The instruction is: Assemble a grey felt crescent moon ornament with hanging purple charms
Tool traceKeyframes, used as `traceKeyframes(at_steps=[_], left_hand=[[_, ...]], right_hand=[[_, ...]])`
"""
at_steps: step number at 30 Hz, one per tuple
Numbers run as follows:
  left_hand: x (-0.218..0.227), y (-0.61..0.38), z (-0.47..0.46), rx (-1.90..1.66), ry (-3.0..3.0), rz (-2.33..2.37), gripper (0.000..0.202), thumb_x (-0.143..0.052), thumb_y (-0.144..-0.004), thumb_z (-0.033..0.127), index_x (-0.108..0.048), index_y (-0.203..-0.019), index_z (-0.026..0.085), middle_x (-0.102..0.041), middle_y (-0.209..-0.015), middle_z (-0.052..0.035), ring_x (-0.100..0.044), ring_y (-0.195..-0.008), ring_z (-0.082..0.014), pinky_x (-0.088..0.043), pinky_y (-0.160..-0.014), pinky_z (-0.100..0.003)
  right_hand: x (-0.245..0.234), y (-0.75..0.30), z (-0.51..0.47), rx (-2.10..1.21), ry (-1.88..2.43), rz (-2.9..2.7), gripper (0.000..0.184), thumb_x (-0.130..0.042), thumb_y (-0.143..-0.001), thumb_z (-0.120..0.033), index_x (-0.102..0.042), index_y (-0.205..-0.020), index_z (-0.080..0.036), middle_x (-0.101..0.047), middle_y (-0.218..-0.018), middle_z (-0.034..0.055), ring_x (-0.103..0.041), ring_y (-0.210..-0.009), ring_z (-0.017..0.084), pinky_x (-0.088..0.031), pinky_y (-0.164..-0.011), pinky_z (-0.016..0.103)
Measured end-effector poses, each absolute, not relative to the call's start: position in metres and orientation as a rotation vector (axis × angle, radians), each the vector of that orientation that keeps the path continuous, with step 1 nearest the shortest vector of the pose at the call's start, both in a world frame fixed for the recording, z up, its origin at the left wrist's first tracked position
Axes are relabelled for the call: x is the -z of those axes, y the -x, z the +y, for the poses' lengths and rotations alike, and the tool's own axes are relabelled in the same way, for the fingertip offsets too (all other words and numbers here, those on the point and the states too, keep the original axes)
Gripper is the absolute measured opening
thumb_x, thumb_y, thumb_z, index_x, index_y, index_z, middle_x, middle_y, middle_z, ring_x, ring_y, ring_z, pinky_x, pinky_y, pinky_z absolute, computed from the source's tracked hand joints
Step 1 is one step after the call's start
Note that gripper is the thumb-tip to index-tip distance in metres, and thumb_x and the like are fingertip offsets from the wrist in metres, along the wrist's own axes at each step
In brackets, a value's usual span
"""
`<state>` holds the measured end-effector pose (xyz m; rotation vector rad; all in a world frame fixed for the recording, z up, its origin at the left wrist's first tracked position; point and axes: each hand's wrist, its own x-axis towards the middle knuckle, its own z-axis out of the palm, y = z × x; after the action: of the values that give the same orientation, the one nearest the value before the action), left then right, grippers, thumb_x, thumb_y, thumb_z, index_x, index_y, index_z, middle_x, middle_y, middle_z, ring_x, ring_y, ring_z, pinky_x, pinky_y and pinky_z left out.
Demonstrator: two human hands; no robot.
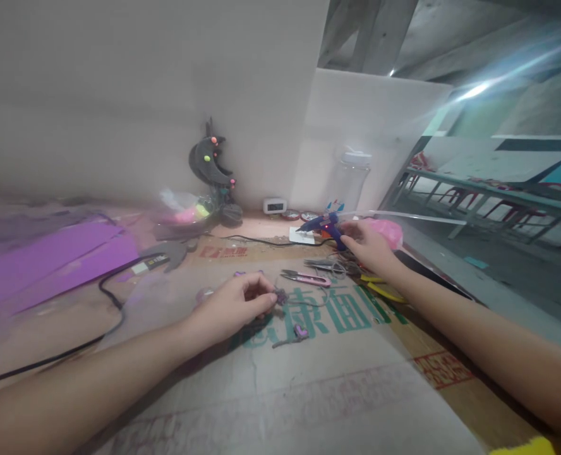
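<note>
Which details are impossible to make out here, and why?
In the head view:
Small grey-purple piece: partly covered by the left hand.
Whether the right hand grips the blue glue gun: the hand hides some fingers.
Display of the white device: too small to read.
Yellow thing, lower right: cut off by the bottom edge.

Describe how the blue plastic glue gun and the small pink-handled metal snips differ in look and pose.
The blue plastic glue gun is bulky; the pink-handled metal snips are slim. The glue gun is upright, the person's right hand at its handle; the snips lie flat on the printed surface. The glue gun shows a red light; the snips show none. Both point toward the picture's left side.
</note>
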<state>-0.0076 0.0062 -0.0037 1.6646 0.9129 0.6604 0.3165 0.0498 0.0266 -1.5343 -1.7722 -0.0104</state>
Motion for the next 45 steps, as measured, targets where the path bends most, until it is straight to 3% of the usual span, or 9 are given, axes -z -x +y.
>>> traceKeyframes(at_steps=[6,10,16,19,29,32,37,42,45], left_hand=[[0.003,0.008,0.006,-0.648,-1.682,0.941,0.019,-0.061,-0.084,0.037,-0.059,-0.085,0.018,-0.064,-0.071,0.0000,-0.057,-0.065,-0.0141,-0.040,-0.058,-0.024],[0.004,0.007,0.007,-0.670,-1.689,0.886,0.017,-0.062,-0.083,0.035,-0.059,-0.084,0.018,-0.064,-0.073,-0.0001,-0.057,-0.065,-0.0136,-0.040,-0.059,-0.023],[0.002,0.005,0.005,-0.653,-1.644,0.922,0.018,-0.064,-0.080,0.036,-0.058,-0.083,0.018,-0.064,-0.071,0.0006,-0.057,-0.064,-0.0138,-0.042,-0.058,-0.023],[0.003,0.006,0.005,-0.654,-1.649,0.915,0.018,-0.063,-0.082,0.036,-0.059,-0.084,0.018,-0.065,-0.072,0.0006,-0.058,-0.065,-0.0140,-0.042,-0.059,-0.024],[0.007,0.007,0.008,-0.698,-1.655,0.881,0.016,-0.061,-0.085,0.034,-0.059,-0.085,0.018,-0.066,-0.074,0.0007,-0.059,-0.064,-0.0127,-0.043,-0.059,-0.023],[0.005,0.007,0.007,-0.726,-1.647,0.928,0.018,-0.061,-0.085,0.036,-0.058,-0.085,0.019,-0.065,-0.072,0.0007,-0.059,-0.063,-0.0130,-0.043,-0.059,-0.024],[0.001,0.007,0.004,-0.756,-1.591,0.924,0.017,-0.060,-0.086,0.034,-0.054,-0.084,0.018,-0.064,-0.075,-0.0002,-0.060,-0.065,-0.0122,-0.046,-0.061,-0.024],[0.001,0.009,0.003,-0.821,-1.674,0.938,0.017,-0.060,-0.086,0.035,-0.056,-0.082,0.018,-0.064,-0.075,-0.0004,-0.059,-0.062,-0.0122,-0.045,-0.057,-0.023],[0.001,0.010,0.003,-0.832,-1.716,0.986,0.017,-0.061,-0.084,0.035,-0.058,-0.082,0.018,-0.066,-0.073,-0.0012,-0.060,-0.061,-0.0136,-0.045,-0.055,-0.024]], right_hand=[[-0.016,-0.329,0.068,-0.099,1.693,-1.824,0.048,-0.060,-0.087,-0.027,-0.054,-0.132,-0.011,-0.060,-0.133,0.0184,-0.062,-0.118,0.027,-0.047,-0.102,0.042],[-0.023,-0.324,0.083,-0.136,1.810,-1.846,0.046,-0.064,-0.085,-0.031,-0.060,-0.125,-0.009,-0.067,-0.124,0.0179,-0.067,-0.108,0.027,-0.050,-0.096,0.040],[-0.033,-0.307,0.106,-0.127,1.938,-1.786,0.035,-0.073,-0.076,-0.043,-0.072,-0.095,-0.013,-0.076,-0.094,0.0131,-0.070,-0.091,0.030,-0.051,-0.077,0.034],[-0.036,-0.301,0.106,-0.131,1.945,-1.743,0.029,-0.068,-0.080,-0.042,-0.074,-0.087,-0.014,-0.075,-0.087,0.0133,-0.070,-0.088,0.031,-0.050,-0.074,0.033],[-0.060,-0.278,0.038,-0.367,1.699,-1.721,0.027,-0.057,-0.089,-0.036,-0.072,-0.102,-0.018,-0.077,-0.091,0.0087,-0.072,-0.082,0.024,-0.056,-0.072,0.032],[-0.048,-0.269,0.010,-0.452,1.539,-1.740,0.027,-0.059,-0.088,-0.042,-0.070,-0.099,-0.019,-0.076,-0.094,0.0076,-0.072,-0.082,0.023,-0.057,-0.077,0.034],[-0.023,-0.264,-0.022,-0.453,1.500,-1.851,0.033,-0.061,-0.085,-0.052,-0.072,-0.080,-0.021,-0.075,-0.078,0.0065,-0.071,-0.075,0.026,-0.058,-0.070,0.036],[-0.015,-0.260,-0.030,-0.590,1.361,-1.929,0.038,-0.059,-0.085,-0.057,-0.074,-0.090,-0.023,-0.077,-0.090,0.0062,-0.071,-0.091,0.028,-0.058,-0.083,0.040],[-0.018,-0.256,-0.032,-0.601,1.385,-1.965,0.037,-0.062,-0.081,-0.057,-0.071,-0.087,-0.022,-0.075,-0.086,0.0049,-0.071,-0.086,0.026,-0.057,-0.079,0.037]])
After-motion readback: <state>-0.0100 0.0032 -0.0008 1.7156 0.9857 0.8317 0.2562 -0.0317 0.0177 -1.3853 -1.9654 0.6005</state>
